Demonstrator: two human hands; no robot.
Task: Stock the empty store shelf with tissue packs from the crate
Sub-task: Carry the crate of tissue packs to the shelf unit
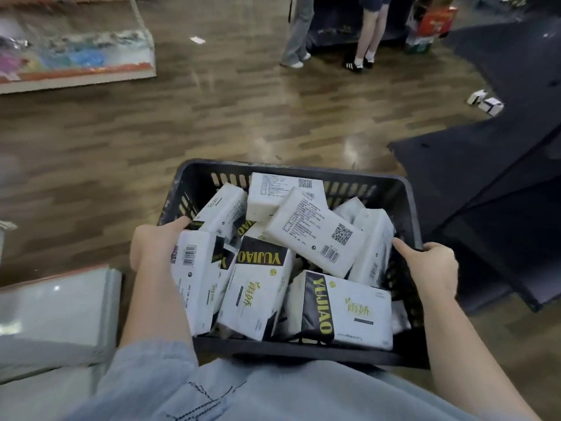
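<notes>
Stocking looks not yet begun: the crate (406, 189), held against the body at six o'clock, is heaped with tissue packs (315, 232). Left hand (154, 244) and right hand (434, 268) each curl fingers closed over a side rim. At three o'clock, beyond, the dark shelf (485, 165) stands bare.

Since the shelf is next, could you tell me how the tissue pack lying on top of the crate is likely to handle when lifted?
The top tissue pack looks soft and light, probably squashing slightly under a grip. Its glossy wrap may be a bit slippery. It lies tilted across other packs in the crate, so neighbours may shift.
</notes>
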